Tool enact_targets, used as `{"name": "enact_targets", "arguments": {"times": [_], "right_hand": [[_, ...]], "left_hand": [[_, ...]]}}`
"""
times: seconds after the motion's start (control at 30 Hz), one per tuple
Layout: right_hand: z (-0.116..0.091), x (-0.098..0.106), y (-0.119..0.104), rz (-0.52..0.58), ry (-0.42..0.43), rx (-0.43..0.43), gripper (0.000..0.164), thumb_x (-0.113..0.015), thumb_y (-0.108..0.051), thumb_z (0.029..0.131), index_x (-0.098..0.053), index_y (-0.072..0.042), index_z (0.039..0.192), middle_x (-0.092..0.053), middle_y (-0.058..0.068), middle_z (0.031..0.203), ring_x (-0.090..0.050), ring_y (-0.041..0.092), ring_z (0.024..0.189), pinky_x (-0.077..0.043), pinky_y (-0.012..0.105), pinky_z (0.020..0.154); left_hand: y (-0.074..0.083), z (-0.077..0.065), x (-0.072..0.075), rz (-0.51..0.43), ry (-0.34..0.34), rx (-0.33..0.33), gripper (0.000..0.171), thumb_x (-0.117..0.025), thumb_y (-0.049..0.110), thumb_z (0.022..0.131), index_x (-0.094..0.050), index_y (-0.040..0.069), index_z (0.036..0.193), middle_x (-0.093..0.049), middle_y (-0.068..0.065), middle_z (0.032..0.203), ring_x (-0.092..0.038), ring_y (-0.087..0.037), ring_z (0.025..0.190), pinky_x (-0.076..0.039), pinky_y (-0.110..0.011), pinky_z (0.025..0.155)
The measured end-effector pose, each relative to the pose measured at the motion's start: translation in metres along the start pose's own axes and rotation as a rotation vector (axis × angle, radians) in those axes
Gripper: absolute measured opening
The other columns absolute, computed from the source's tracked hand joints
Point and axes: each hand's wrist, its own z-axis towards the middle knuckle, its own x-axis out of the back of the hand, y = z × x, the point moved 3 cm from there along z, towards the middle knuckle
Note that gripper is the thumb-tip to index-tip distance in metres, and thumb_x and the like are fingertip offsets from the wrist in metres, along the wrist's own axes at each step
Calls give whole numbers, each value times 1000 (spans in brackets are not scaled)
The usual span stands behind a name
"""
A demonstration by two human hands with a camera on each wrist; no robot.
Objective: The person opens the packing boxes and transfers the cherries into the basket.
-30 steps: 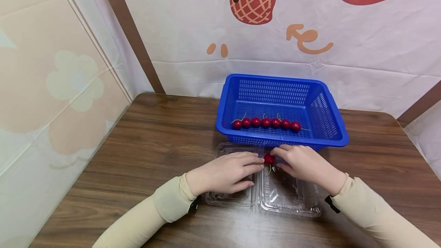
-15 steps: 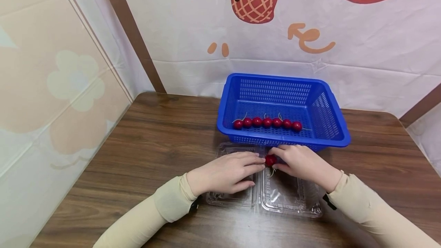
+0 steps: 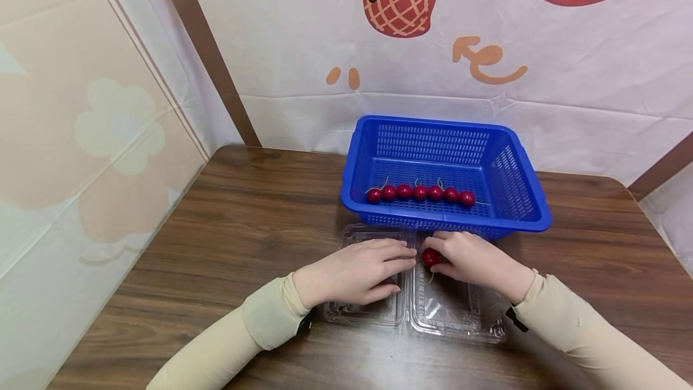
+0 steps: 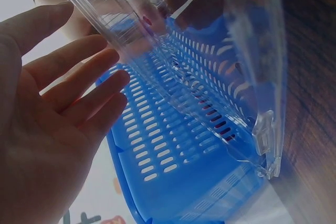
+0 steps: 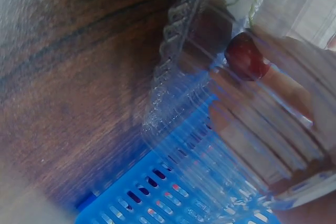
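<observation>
My right hand [image 3: 470, 257] pinches a red cherry [image 3: 431, 257] with a green stem, low inside the right half of an open clear plastic clamshell box [image 3: 460, 325]. In the right wrist view the cherry [image 5: 245, 56] shows between thumb and fingers, partly seen through the box wall. Over the left half of the box lies my left hand [image 3: 352, 271], fingers extended toward the middle fold. The left wrist view shows that hand [image 4: 58, 103] holding nothing, its fingertips close to the clear plastic [image 4: 247, 51]. Whether they touch it, I cannot tell.
Right behind the box stands a blue perforated basket [image 3: 444, 222]. Several red cherries [image 3: 419, 192] lie in a row on its floor. The brown wooden table [image 3: 260, 209] ends at a printed cloth backdrop [image 3: 292, 35].
My right hand, with the cherry, has shifted slightly right and toward the front of the box. The left hand stays in place.
</observation>
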Motion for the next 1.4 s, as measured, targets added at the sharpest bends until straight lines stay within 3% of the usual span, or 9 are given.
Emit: {"name": "enact_targets", "arguments": {"times": [0.2,1.03,1.4], "right_hand": [[0,-2,0,23,-3,23,30,-76,-16,71,-65,-8,97,-61,0,82,-59,11,70,-56,30,58],[0,-1,-2,49,-21,36,29,-76,-15,71,-65,-8,97,-62,-2,82,-58,8,70,-55,28,58],[-3,11,-6,45,8,19,28,-75,-14,73,-65,-6,98,-61,1,79,-59,9,68,-55,27,57]], "left_hand": [[0,0,0,2,9,-8,47,-50,35,92,-53,9,131,-52,-6,135,-39,-21,128,-32,-33,111],[2,-1,0,-5,9,-9,48,-50,35,92,-52,9,132,-52,-6,135,-38,-21,129,-31,-33,111],[2,0,2,0,10,-9,48,-50,35,92,-52,9,132,-52,-7,135,-38,-21,129,-30,-33,112]]}}
